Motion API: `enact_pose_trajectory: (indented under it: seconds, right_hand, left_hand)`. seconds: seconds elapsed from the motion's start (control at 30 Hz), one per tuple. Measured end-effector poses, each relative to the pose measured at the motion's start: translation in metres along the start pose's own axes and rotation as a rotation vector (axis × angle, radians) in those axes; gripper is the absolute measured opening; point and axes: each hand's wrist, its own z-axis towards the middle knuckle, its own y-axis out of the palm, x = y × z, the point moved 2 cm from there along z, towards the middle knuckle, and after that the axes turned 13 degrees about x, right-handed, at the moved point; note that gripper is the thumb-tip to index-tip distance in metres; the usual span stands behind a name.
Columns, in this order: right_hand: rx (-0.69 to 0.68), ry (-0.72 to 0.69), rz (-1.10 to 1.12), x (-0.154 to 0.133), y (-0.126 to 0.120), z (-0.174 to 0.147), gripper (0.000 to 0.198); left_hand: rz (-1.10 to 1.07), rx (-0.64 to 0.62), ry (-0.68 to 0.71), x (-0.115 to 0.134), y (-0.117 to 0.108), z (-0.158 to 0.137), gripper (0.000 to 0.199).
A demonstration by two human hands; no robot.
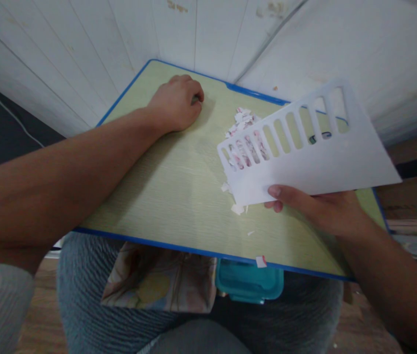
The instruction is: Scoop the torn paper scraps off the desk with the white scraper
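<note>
My right hand [315,204] grips a flat white slotted panel [304,172] by its near edge, thumb on top. The panel is tilted above the right half of the table, with a row of long rounded slots along its far side. Behind its left end lies a pile of torn paper scraps [243,119], white with pinkish marks, partly seen through the slots. On the far left of the tabletop rests my left hand [179,103], its fingers curled closed. Whether anything is inside that fist is hidden.
The pale green table [156,187] has a blue rim and stands against white wall boards [179,34]. Loose scraps lie near the panel, one scrap [261,261] at the front edge. Below that edge are a teal plastic container [248,280] and a patterned cloth [164,280].
</note>
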Motion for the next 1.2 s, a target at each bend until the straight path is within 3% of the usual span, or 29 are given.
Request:
enact_pose_trajectory:
  seconds: [0.3, 0.47, 0.67, 0.83, 0.9, 1.03, 1.2]
  right_hand:
    - [-0.084, 0.030, 0.018, -0.006, -0.005, 0.000, 0.036]
    - [-0.309, 0.079, 0.087, -0.013, -0.004, -0.001, 0.019]
    - [-0.227, 0.124, 0.057, -0.017, -0.008, 0.001, 0.027]
    - [-0.427, 0.123, 0.091, -0.022, -0.005, -0.004, 0.023]
    - [-0.446, 0.135, 0.095, -0.023, -0.007, -0.004, 0.026]
    - [-0.312, 0.092, 0.142, -0.016, -0.009, 0.001, 0.030]
    - [0.127, 0.009, 0.178, 0.008, -0.014, 0.006, 0.036]
  left_hand:
    - [-0.058, 0.014, -0.015, -0.002, 0.000, 0.001, 0.037]
    - [-0.057, -0.020, -0.037, 0.001, -0.003, 0.000, 0.042]
    - [-0.123, 0.003, -0.050, 0.001, -0.004, 0.001, 0.044]
    - [-0.147, -0.008, -0.058, 0.000, -0.003, 0.002, 0.049]
    - [-0.140, -0.010, -0.051, 0.000, -0.004, 0.002, 0.050]
    - [-0.075, -0.027, -0.049, 0.003, -0.005, 0.000, 0.049]
    - [-0.019, -0.039, -0.064, 0.006, -0.007, -0.001, 0.044]
